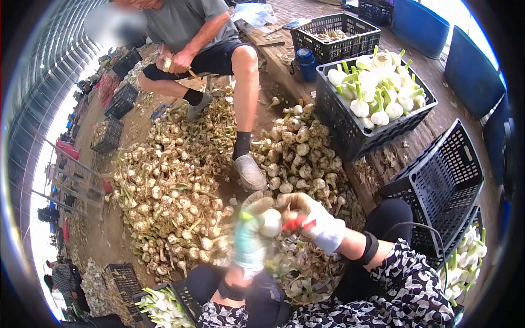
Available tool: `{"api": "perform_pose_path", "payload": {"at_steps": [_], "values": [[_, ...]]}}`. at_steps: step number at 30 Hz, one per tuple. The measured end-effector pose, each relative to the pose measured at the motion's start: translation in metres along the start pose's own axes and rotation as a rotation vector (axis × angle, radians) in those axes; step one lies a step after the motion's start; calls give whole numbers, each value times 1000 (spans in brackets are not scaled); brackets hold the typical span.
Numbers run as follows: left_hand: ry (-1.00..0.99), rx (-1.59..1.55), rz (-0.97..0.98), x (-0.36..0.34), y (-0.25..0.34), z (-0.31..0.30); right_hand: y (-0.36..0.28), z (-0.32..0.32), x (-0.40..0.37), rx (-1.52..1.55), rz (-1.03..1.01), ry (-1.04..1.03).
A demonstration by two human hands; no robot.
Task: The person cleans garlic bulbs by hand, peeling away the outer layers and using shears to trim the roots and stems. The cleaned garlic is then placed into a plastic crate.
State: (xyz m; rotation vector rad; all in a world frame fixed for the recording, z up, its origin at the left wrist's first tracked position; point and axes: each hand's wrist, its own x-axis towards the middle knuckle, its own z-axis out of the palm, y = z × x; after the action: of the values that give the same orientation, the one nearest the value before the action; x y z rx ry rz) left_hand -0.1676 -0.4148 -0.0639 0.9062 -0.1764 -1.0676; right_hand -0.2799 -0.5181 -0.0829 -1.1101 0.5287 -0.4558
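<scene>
My left hand (250,238), in a pale glove with a teal back, is closed around a white garlic bulb (271,223). Motion blurs part of that hand. Right beside the bulb is my right hand (318,214), also gloved, with its fingers wrapped round a small tool with a red handle (298,223); its working end cannot be made out. Both hands are above my lap, where garlic peelings (306,273) lie between my knees. A large heap of untrimmed garlic (169,202) spreads on the ground in front of them.
A co-worker (191,38) sits opposite, foot among the garlic. A black crate (350,128) full of cleaned bulbs stands at right, near a blue bottle (307,64). Another black crate (448,169) leans at my right. Trimmed garlic (164,309) fills a crate lower left.
</scene>
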Motion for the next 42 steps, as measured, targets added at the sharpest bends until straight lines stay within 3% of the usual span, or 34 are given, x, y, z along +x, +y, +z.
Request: {"api": "perform_pose_path", "payload": {"at_steps": [1,2,3,5,7,9,10,11,13,14,15,17,19,20,21,23,25,27,29,30,31,33,34,35,36,37,39,41,42], "values": [[-39,60,29,-2,-1,1,-1,5,0,-205,-235,-56],[48,157,8,3,-6,-5,-9,-1,-9,-49,213,-45],[-3,457,69,3,-8,-22,-2,-4,-8,-47,216,-42],[120,583,118,7,-12,-20,14,-13,-2,-304,-68,8],[88,441,53,6,2,-8,7,-16,0,-190,-97,-20],[57,301,-16,4,10,-8,-3,-28,10,31,-149,89],[22,175,-16,4,12,-11,-13,-29,16,58,-73,270],[-14,48,-9,5,14,-13,-14,-29,14,54,-76,262],[47,-19,45,4,18,-9,-10,-34,7,-117,-98,-41],[41,-55,24,6,18,-14,-2,-36,5,-518,-174,-270],[36,-87,-3,6,17,-20,-10,-31,-2,-836,-63,-455],[44,-174,-30,7,18,-25,0,-29,-5,-1265,-98,-509],[108,-335,-37,4,20,-24,-7,-32,0,-1178,-123,-331],[156,-351,-12,7,17,-28,-5,-32,3,-1058,-34,-241],[159,-358,0,6,19,-25,-20,-26,-2,-857,113,-277],[144,-309,-97,1,23,-14,10,-21,4,-460,-17,-220],[18,-229,-48,0,8,-12,14,7,-6,60,-137,-237],[41,-119,39,-4,3,-15,11,7,-7,-70,-126,-228],[-37,-87,125,-7,22,-19,-8,4,-7,142,145,-265],[-44,-86,211,-8,30,-19,-12,0,-10,193,150,-280],[153,-53,292,-14,37,-16,-5,-8,-5,-107,94,-295],[214,-72,185,-15,37,-46,-11,-13,-17,493,202,-445],[223,472,305,-13,27,-63,-8,-14,-17,398,152,-361],[207,474,261,-18,27,-35,-7,-15,-14,310,110,-276],[63,807,334,-23,24,-16,-15,-20,-15,476,192,-188],[-31,997,200,-20,18,-21,-33,-22,-17,559,75,-210],[-389,1552,215,-22,18,-20,-46,-40,-4,644,77,-186],[-557,1601,203,-16,7,-34,-70,-59,-1,570,46,-168],[-534,1735,207,-19,10,-26,-76,-75,7,490,30,-130]]}}
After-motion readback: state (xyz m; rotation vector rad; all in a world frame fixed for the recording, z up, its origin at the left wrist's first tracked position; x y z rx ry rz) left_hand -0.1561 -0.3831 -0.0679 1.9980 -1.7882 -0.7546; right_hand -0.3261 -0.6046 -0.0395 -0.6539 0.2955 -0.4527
